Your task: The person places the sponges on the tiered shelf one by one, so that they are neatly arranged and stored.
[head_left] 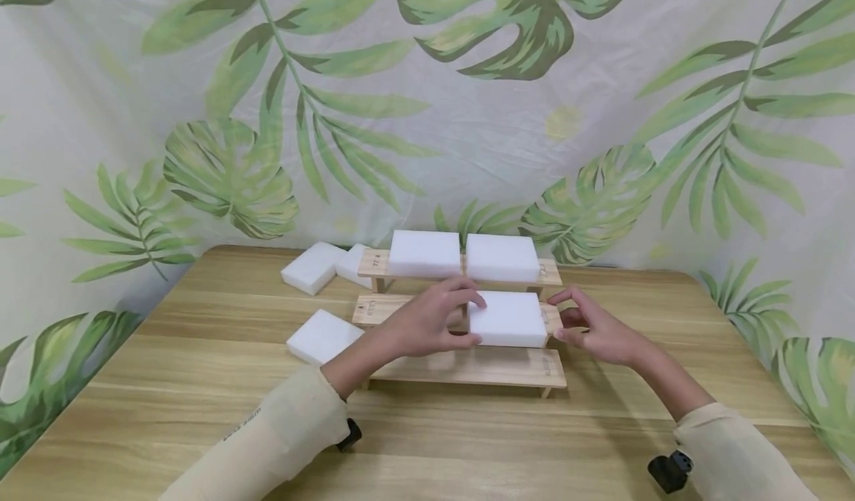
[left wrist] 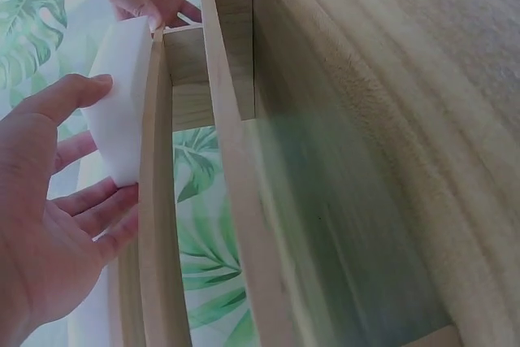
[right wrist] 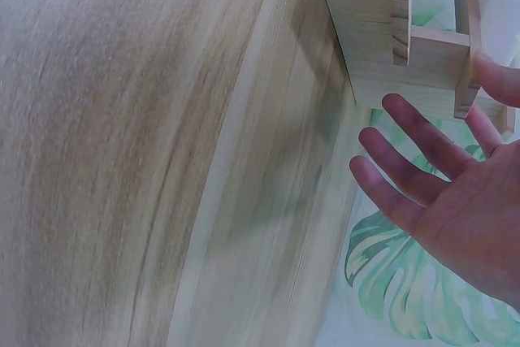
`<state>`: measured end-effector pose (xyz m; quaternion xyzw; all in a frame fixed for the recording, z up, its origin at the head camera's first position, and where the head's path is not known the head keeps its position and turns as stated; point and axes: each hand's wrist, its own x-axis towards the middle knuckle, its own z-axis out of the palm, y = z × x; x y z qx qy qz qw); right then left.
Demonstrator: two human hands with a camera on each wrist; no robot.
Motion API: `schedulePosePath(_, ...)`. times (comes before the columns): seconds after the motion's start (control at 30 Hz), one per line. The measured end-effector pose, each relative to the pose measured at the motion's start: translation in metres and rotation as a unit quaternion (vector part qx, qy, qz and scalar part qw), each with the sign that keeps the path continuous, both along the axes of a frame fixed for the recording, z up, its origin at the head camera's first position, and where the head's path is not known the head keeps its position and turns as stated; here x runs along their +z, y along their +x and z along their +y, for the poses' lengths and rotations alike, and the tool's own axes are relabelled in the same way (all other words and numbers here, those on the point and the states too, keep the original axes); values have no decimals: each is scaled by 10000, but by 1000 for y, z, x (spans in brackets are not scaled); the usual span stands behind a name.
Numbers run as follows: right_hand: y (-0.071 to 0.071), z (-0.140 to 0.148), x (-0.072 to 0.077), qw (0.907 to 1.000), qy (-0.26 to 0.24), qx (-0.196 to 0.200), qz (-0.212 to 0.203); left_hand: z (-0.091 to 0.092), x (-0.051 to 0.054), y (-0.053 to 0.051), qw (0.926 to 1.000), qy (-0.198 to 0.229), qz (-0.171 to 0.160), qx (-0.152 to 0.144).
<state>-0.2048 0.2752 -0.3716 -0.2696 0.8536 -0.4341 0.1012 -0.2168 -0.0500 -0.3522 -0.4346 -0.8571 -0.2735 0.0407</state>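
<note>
A white foam block (head_left: 508, 319) lies flat on the right part of the middle board of a three-step wooden stand (head_left: 461, 367). My left hand (head_left: 430, 319) holds this block at its left side, thumb at the front corner and a fingertip on top. In the left wrist view the thumb lies against the block's face and other fingers are at its edge. My right hand (head_left: 601, 334) pinches the right end of the middle board with thumb and index finger. Its other fingers (right wrist: 406, 144) stretch out below the board in the right wrist view.
Two more foam blocks (head_left: 424, 252) sit side by side on the top board. Left of the stand, one block (head_left: 323, 336) lies on the wooden table (head_left: 220, 352), and two others (head_left: 310, 267) lie farther back. A leaf-patterned cloth (head_left: 481, 130) hangs behind the table.
</note>
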Motion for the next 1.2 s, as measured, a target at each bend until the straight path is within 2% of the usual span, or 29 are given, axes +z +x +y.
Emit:
schedulePosePath(0.3,0,0,0,9999,88,-53,-41,-2,7,6,9991,-291,212,210)
schedulePosePath(0.43,1,0,0,9998,158,-117,-79,-1,6,4,9995,-204,198,133)
schedulePosePath(0.6,1,0,1,9997,180,-125,-87,1,6,-1,9999,-81,111,25)
schedulePosePath(1.2,0,0,1,9998,149,-138,-87,5,6,-6,9995,210,-249,47)
